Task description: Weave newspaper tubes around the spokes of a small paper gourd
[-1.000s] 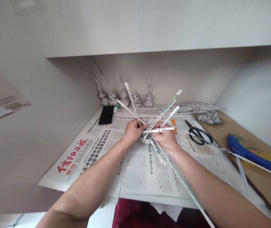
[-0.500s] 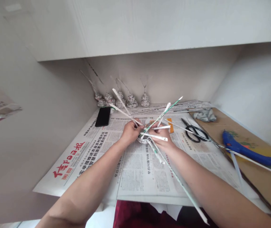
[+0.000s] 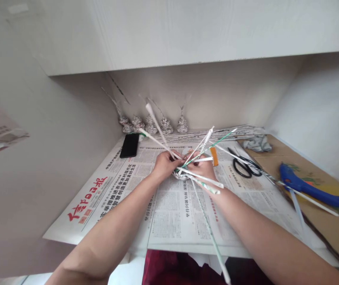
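Note:
Between my hands is a small woven piece (image 3: 181, 174) of rolled newspaper, with several white and green paper tubes sticking out of it in all directions. My left hand (image 3: 167, 164) is closed on its left side, thumb and fingers pinching near where the tubes cross. On the other side my right hand (image 3: 202, 168) is closed around the piece and its tubes; the tubes partly hide those fingers. One long greenish paper tube (image 3: 209, 227) hangs from the piece toward my lap. A second long tube (image 3: 231, 154) runs off to the right, over the scissors.
Newspaper sheets (image 3: 122, 190) cover the table. A black phone (image 3: 129, 145) lies at left. Several gourd-shaped woven pieces (image 3: 167, 125) and a bundle of paper tubes (image 3: 225, 132) line the back. To the right are black scissors (image 3: 242, 168), a grey rag (image 3: 257, 143) and a blue glue gun (image 3: 308, 188).
The long greenish tube at the front has swung left, and the short tubes have shifted with the piece turning slightly. Both hands stay in nearly the same place.

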